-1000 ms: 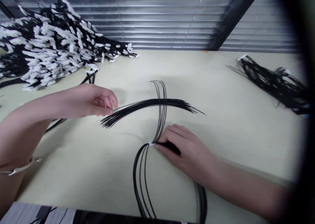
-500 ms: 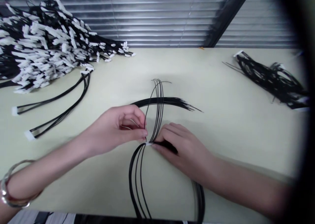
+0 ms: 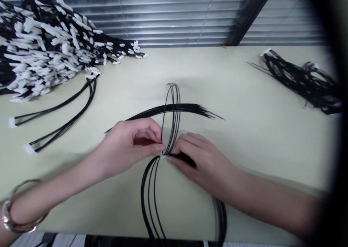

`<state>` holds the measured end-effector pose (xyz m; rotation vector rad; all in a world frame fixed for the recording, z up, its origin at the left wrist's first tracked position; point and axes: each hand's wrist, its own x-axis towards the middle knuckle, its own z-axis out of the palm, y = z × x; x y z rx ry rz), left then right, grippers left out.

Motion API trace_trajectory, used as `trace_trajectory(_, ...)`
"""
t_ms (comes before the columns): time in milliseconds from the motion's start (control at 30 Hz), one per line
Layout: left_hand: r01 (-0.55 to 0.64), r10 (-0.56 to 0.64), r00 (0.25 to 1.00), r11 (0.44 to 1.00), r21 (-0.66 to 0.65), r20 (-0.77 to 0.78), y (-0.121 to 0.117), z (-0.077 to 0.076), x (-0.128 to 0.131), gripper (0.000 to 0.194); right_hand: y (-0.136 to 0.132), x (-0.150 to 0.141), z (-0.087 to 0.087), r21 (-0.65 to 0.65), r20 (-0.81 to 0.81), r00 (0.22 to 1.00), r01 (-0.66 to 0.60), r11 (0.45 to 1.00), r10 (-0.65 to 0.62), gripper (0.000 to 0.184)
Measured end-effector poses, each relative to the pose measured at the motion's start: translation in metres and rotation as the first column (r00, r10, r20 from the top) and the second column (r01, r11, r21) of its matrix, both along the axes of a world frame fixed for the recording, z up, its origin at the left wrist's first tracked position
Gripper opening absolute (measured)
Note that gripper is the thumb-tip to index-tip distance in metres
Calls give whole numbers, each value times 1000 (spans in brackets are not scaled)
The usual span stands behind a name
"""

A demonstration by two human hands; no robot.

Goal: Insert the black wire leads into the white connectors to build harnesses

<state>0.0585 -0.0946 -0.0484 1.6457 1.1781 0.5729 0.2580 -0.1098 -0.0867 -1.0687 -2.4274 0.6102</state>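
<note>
A small white connector (image 3: 163, 155) sits between my hands, with several thin black wires (image 3: 174, 127) rising from it in a tall curve. My left hand (image 3: 138, 140) pinches one wire close above the connector, thumb against forefinger. My right hand (image 3: 197, 160) is closed on a bundle of black wires (image 3: 185, 158) beside the connector's right side, its fingertips at the connector. More black wires (image 3: 144, 196) bend down from the connector's left side past the table's front edge. Behind my hands lies a loose bunch of straight black wires (image 3: 187, 107), partly hidden by my left hand.
A big heap of black cables with white connectors (image 3: 51, 47) fills the back left. In front of it lies a forked cable (image 3: 81, 113) with white ends. Another black wire bundle (image 3: 299, 76) lies at the right. Window blinds (image 3: 168, 15) stand behind the table (image 3: 258, 142).
My left fingers have slid slightly down the wire toward the connector, and its upper end now curves in with the others. The right hand keeps its grip. The view has shifted slightly.
</note>
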Motion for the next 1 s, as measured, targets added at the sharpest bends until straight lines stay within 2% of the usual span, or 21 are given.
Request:
trace_trajectory(200,55,-51,998,994,99,-48,-2,-1,0,7,1,0,0,7,-3,1000,-5,1000,5,9)
trace_trajectory(333,137,-77,976,946,294,-205,-5,1,1,3,2,-1,-1,18,0,1000,-3,1000,3,10)
trace_trajectory(433,184,-94,963,916,357,-254,-5,1,2,1,3,-1,-2,24,-10,1000,-6,1000,6,9)
trace_trajectory(733,237,-109,943,884,403,-315,-3,1,0,8,1,-1,-1,11,-6,1000,-10,1000,10,12)
trace_trajectory(900,184,-91,963,910,372,-254,-3,0,-1,4,1,0,-1,20,-14,1000,-18,1000,18,10)
trace_trajectory(1000,135,-90,982,948,289,-163,-3,-1,-1,2,1,-1,-1,27,-8,1000,-1,1000,1,10)
